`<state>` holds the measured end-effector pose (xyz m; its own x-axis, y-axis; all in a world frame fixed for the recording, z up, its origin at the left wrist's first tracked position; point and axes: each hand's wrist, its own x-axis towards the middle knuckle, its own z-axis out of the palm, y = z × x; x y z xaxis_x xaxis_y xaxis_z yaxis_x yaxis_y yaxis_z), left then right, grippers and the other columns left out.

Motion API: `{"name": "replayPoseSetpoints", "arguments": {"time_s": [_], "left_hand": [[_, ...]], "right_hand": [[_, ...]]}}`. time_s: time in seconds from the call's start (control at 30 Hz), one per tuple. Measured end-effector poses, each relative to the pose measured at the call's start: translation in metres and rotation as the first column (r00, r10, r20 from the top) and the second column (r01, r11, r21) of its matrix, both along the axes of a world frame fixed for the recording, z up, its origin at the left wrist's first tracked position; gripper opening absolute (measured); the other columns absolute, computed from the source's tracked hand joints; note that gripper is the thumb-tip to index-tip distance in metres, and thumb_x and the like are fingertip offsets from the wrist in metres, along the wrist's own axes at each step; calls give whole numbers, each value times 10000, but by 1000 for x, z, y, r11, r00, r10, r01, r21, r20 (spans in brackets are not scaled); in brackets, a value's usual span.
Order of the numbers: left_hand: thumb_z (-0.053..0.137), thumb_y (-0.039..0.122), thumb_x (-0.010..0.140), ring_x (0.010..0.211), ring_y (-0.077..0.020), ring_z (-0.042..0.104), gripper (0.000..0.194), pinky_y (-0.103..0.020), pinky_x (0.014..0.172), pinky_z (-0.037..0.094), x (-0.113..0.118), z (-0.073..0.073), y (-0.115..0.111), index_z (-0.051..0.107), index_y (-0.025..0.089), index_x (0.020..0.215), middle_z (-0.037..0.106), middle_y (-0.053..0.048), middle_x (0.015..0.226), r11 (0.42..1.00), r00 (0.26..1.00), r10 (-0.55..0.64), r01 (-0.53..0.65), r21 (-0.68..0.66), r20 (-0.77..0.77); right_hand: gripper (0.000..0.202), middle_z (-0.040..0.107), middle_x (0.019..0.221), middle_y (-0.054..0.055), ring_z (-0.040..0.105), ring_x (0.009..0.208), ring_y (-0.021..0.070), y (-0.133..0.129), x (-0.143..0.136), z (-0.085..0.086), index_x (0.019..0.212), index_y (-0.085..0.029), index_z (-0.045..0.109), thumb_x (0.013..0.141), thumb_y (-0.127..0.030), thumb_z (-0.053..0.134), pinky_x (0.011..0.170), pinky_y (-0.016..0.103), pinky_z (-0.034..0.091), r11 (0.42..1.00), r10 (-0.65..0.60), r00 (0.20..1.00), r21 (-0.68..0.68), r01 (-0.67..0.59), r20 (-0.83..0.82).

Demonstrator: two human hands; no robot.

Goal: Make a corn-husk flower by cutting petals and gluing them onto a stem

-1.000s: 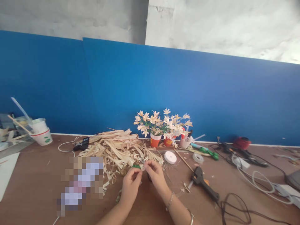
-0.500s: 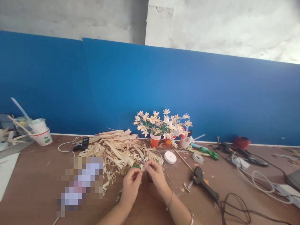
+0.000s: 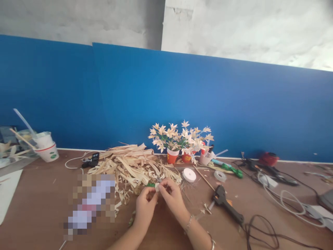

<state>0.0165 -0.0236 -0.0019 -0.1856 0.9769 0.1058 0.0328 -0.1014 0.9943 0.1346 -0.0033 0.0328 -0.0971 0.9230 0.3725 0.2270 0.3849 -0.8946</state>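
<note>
Just in front of a heap of pale dried husk strips (image 3: 130, 165), my left hand (image 3: 145, 205) and my right hand (image 3: 173, 198) meet at their fingertips. Between them they pinch a small pale piece of husk (image 3: 157, 186), its shape mostly covered by fingers. Something green (image 3: 151, 185) shows right behind my left fingertips. Thin wires (image 3: 185, 194) lie on the table to the right of my right hand. Part of a dark object under my right hand is hidden.
Red cups (image 3: 172, 157) of husk flowers (image 3: 169, 133) stand behind the heap. Tape rolls (image 3: 189, 175), a stick and a glue gun (image 3: 224, 202) with its cable lie rightward. A white cup (image 3: 48, 152) stands far left. A blue panel (image 3: 182, 90) backs the table.
Both hands remain together at nearly the same place. My right hand has shifted slightly left, its fingers bending differently, and the pale piece between the fingertips shows more.
</note>
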Motion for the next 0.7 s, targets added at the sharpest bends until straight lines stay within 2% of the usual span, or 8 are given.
{"name": "replayPoseSetpoints", "arguments": {"time_s": [0.13,0.4,0.7], "left_hand": [[598,422,720,577,-164,575,265,-266,534,491,-1,2,-1,615,158,721,625,-24,646,1000,999,9,-9,13,-40],[578,434,732,555,-149,515,283,-246,532,447,-1,7,-1,610,169,640,566,-6,587,998,993,19,-12,61,-116],[558,434,742,589,-158,522,285,-252,557,451,-1,8,-2,599,176,628,564,-10,612,997,994,5,3,77,-110]], "right_hand": [[176,548,683,10,486,619,127,-2,-1,2,672,-176,587,801,-289,548,554,232,367,999,1,999,50,-3,53],[138,562,683,10,502,646,139,-3,0,4,674,-184,583,790,-252,553,585,245,386,998,-2,999,60,0,32],[145,542,678,4,487,634,132,-3,-1,3,660,-181,580,784,-252,554,579,237,381,999,-1,1000,52,0,15]]}}
